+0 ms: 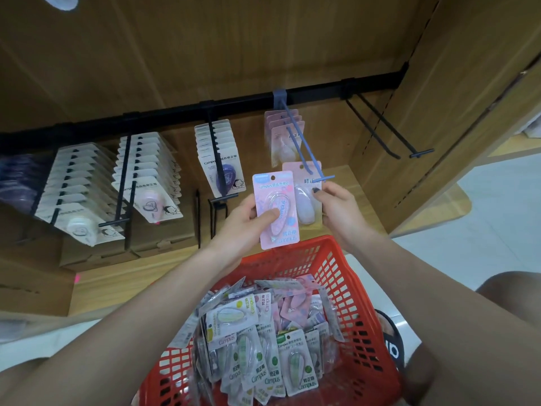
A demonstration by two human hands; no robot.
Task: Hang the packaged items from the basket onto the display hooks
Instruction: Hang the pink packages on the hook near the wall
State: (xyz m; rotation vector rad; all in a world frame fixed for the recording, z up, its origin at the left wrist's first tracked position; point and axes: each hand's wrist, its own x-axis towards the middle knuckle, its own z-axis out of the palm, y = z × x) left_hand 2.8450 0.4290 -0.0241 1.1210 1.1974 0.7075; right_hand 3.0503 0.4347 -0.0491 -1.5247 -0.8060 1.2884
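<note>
Up by the blue hook (304, 149), the left hand (244, 221) grips a pink packet (276, 209) while the right hand (336, 205) pinches another packet (304, 197) at the hook's tip, above the red basket (348, 288).

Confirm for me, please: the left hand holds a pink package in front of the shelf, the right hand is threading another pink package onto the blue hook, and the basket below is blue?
Not quite: the basket is red, as the head view shows. The rest stands: the left hand holds a pink package, and the right hand holds another pink package at the tip of the blue hook.
</note>
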